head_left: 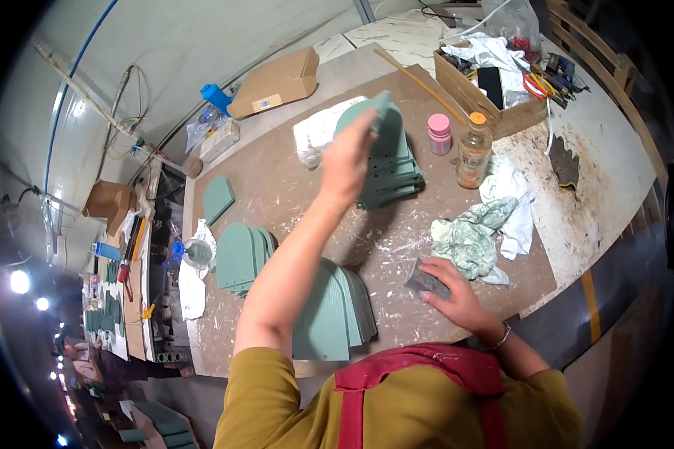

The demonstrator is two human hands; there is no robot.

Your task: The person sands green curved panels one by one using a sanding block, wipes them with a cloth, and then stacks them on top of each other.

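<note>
My left hand (347, 161) reaches out over the far stack of green round-ended panels (388, 161). It grips a green panel (382, 103) whose edge tilts up past my fingertips; the fingers are slightly blurred. Down at the right, my right hand (453, 295) is closed round a grey sanding block (425, 280) just above the board. Two more stacks of green panels, one at the left (238, 258) and a nearer one (323, 314), lie beside and partly behind my left forearm. A single small green piece (218, 199) lies farther left.
Right of the far stack stand a pink bottle (439, 136) and an orange-capped bottle (472, 153). Crumpled rags (472, 236) lie near my right hand. A wooden box of tools and cloth (464, 86) sits at the back right, a flat cardboard box (277, 81) at the back left.
</note>
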